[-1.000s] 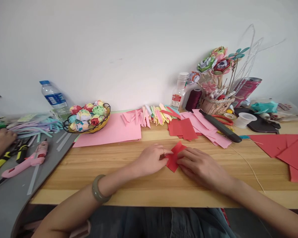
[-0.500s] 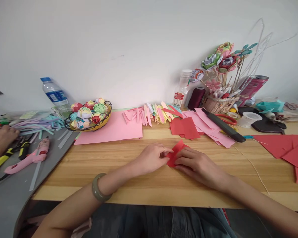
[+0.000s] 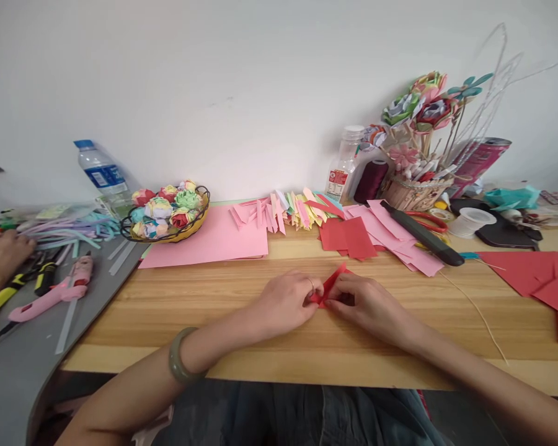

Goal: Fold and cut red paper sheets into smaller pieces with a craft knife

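A small piece of red paper, partly folded, is held between my two hands just above the wooden table. My left hand, with a ring on one finger, pinches its left side. My right hand grips the right side, fingers curled over it. Much of the paper is hidden behind the fingers. Beyond the hands lie red paper squares and pink paper strips. A row of folded multicoloured paper pieces rests on large pink sheets.
A basket of paper flowers stands back left. On the grey table lie a pink glue gun and pliers, near another person's hand. To the right are a black-handled cutter, a flower pot and red sheets.
My fingers have closed in tighter on the red paper, and its visible part is narrower. The view has shifted slightly.
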`<control>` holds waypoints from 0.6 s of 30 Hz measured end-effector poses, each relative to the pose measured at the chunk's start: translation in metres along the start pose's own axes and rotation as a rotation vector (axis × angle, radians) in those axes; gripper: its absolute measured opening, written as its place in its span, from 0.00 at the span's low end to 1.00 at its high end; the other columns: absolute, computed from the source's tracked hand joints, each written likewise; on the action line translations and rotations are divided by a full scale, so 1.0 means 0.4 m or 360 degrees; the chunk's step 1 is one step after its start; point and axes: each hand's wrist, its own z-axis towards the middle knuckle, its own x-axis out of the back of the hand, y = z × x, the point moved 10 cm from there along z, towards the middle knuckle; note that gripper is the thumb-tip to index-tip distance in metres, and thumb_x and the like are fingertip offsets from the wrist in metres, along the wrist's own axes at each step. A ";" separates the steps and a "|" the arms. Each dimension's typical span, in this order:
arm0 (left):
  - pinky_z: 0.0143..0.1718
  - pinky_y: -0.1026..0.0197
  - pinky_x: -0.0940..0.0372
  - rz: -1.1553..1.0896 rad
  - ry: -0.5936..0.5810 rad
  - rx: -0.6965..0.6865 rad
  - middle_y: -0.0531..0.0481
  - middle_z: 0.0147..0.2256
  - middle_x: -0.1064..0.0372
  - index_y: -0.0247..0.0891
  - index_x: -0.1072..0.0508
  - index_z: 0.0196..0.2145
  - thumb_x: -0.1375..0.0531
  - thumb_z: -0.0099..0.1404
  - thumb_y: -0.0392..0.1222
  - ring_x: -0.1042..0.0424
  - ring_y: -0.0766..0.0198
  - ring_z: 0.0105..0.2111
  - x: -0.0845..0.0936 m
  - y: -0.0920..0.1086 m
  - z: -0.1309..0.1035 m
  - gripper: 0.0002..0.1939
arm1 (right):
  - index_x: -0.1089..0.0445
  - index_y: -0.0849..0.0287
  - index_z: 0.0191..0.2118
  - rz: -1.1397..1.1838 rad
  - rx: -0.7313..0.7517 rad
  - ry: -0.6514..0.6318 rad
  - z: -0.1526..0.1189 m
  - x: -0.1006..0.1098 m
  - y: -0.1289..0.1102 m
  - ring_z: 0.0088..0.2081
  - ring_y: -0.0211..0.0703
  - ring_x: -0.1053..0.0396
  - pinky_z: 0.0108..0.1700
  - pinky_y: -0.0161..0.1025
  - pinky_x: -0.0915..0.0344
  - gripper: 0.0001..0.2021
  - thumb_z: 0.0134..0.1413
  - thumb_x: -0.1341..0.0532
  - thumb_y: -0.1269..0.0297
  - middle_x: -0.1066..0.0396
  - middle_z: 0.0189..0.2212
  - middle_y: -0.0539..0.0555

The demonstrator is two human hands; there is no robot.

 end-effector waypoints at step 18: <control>0.21 0.61 0.35 0.0848 -0.0206 -0.0496 0.44 0.26 0.29 0.26 0.36 0.49 0.49 0.62 0.28 0.28 0.60 0.24 -0.092 0.093 -0.078 0.16 | 0.33 0.58 0.25 -0.0086 0.0031 0.0098 -0.002 0.008 -0.008 0.29 0.39 0.35 0.30 0.36 0.42 0.07 0.50 0.46 0.69 0.31 0.27 0.53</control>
